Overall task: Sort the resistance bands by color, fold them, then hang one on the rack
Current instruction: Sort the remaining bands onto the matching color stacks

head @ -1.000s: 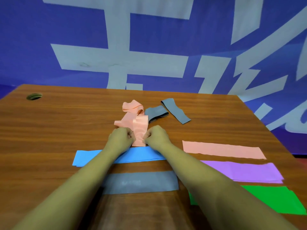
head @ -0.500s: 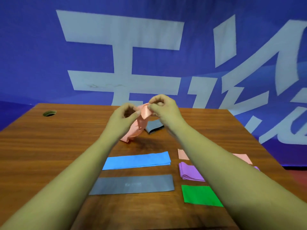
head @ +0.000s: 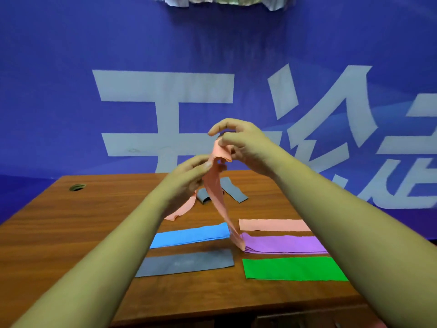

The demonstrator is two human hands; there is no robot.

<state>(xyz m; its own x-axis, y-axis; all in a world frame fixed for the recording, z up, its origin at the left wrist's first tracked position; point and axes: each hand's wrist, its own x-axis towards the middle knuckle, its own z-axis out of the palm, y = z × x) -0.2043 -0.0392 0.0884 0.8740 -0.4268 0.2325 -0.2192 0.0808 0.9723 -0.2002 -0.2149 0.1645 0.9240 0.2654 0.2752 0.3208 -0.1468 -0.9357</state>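
We are pinching the pink band [head: 216, 197] with both hands' fingers [head: 203, 165]; its trailing end is risking dragging the folded purple band [head: 283, 243] askew.

Left hand [head: 186, 176] hides part of the loose grey band [head: 233, 192]. Items at twelve o'clock [head: 220, 1] cropped, possibly hanging cloth.

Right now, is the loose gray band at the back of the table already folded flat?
No, the loose gray band lies crumpled behind the lifted pink band.

5 folded bands [head: 283, 243] lie on the table [head: 71, 233].
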